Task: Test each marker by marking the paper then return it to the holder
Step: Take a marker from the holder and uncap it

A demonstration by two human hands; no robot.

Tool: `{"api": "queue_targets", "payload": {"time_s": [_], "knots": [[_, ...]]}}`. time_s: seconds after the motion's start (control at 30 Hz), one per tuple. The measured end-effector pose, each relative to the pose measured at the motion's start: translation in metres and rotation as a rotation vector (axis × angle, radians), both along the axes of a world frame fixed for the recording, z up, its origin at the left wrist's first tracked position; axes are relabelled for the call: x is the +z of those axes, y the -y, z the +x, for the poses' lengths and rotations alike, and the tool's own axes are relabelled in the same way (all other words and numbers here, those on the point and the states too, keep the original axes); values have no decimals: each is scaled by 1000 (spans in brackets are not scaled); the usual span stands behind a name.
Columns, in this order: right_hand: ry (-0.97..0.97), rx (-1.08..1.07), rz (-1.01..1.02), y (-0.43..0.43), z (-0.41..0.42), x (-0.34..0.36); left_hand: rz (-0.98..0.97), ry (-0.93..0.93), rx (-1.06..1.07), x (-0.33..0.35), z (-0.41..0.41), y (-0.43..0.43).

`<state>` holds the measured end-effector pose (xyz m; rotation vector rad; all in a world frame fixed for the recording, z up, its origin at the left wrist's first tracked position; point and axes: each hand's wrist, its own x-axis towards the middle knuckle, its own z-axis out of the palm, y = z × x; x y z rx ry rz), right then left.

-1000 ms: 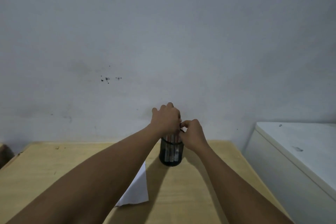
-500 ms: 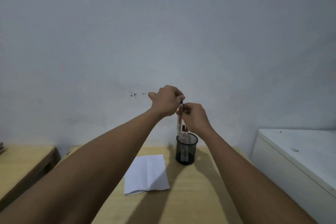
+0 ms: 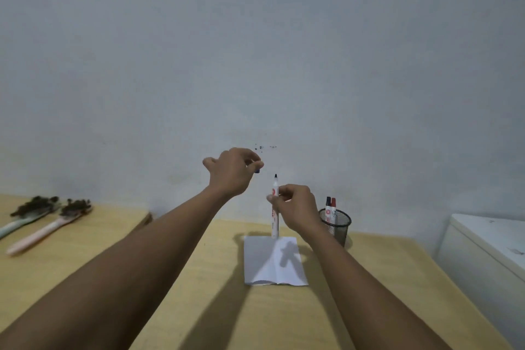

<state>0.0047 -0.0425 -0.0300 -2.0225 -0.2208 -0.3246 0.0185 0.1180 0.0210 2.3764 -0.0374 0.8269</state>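
My right hand [image 3: 297, 209] grips a white marker [image 3: 275, 217] upright, its bare dark tip pointing up, above the far edge of the white paper [image 3: 274, 261]. Up and to the left of the tip, my left hand [image 3: 233, 172] pinches the marker's dark cap [image 3: 257, 170] between its fingertips. The black mesh holder [image 3: 336, 224] stands on the wooden table [image 3: 284, 318] just right of my right hand, with two markers [image 3: 331, 207] in it, one black-capped and one red-capped.
A lower wooden surface [image 3: 93, 233] at the left carries two long-handled brushes [image 3: 47, 217] with dirty bristles. A white cabinet [image 3: 488, 253] stands at the right of the table. The grey wall [image 3: 255, 65] rises straight behind.
Both hands lifted a marker out of the holder and moved left over the paper. The left hand pulled the cap off and away from the tip. The view shifted right.
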Motion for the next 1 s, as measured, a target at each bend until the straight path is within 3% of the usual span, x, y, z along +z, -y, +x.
{"api": "queue_targets", "payload": {"time_s": [0.23,0.4,0.7,0.83,0.93,1.0], "knots": [[-101,111,62,-12,26,-57,66,-249,87,-119,21,-52],[-106,150,89,-19,43,-84,131,-334,125,-164,31,-69],[-152,152,193,-25,60,-103,127,-353,151,-189,36,-75],[-244,140,398,-21,61,-99,236,-236,194,-192,29,-71],[-328,132,567,-17,67,-96,316,-111,71,-186,10,-52],[-343,160,591,-16,70,-96,376,-186,-48,-185,-8,-35]]}}
